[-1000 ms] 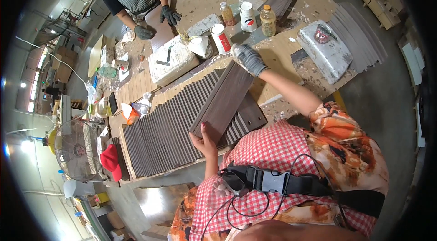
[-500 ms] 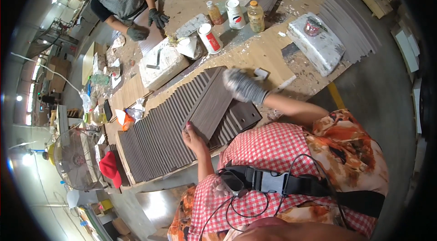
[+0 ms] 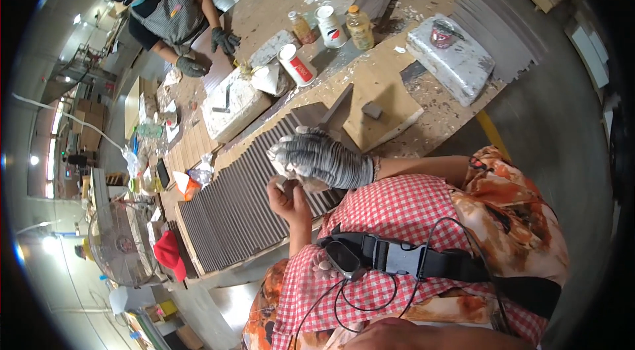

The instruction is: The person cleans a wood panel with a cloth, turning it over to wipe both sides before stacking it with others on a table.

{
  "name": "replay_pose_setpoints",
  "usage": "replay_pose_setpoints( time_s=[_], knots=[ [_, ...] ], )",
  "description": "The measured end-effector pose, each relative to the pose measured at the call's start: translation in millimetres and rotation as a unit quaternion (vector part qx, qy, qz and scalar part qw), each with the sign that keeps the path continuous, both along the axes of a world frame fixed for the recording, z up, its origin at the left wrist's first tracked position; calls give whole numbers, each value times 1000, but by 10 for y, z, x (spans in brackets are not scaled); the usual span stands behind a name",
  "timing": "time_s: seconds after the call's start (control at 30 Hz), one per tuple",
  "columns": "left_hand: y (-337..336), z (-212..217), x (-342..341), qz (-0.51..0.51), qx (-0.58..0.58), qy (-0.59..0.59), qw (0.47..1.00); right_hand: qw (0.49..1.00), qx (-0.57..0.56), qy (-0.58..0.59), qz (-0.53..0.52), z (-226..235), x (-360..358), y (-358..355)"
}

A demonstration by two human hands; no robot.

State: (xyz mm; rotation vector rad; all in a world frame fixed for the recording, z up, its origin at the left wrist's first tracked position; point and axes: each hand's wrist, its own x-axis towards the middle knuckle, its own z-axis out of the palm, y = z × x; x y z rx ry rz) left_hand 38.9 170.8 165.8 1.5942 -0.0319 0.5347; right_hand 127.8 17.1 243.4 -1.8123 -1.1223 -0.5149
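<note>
A dark wood-grain board is tipped up on edge, its far end showing past my gloved right hand. My right hand, in a grey-striped work glove, is wrapped over the board's middle and hides much of it. Close below, my bare left hand is closed with bent fingers at the board's near end. Under both hands lies a long row of dark narrow strips, packed side by side. A small dark block rests on a light-brown sheet to the right.
Cups, bottles and a white slab stand farther back. A red can sits on another slab at right. Across the table, a co-worker's gloved hands are over a board. A red cap hangs at the left corner.
My right hand has moved left and nearer, from the board's far end toward my left hand. The board has turned from lying flat to standing on edge.
</note>
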Motion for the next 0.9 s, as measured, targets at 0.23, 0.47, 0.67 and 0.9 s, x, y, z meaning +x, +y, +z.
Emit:
replay_pose_setpoints(
  time_s=[0.23,0.47,0.67,0.9],
  knots=[
    [-213,353,102,33,44,-49,997,876,219,426,54,-759,508,-855],
    [-250,241,144,49,15,-37,998,867,155,464,-92,-1187,929,-1463],
    [-565,492,350,132,-33,-22,990,445,474,666,365,-1852,856,-1869],
    [-1048,140,464,28,-53,20,998,526,372,689,334,-1884,186,-1131]
  ],
)
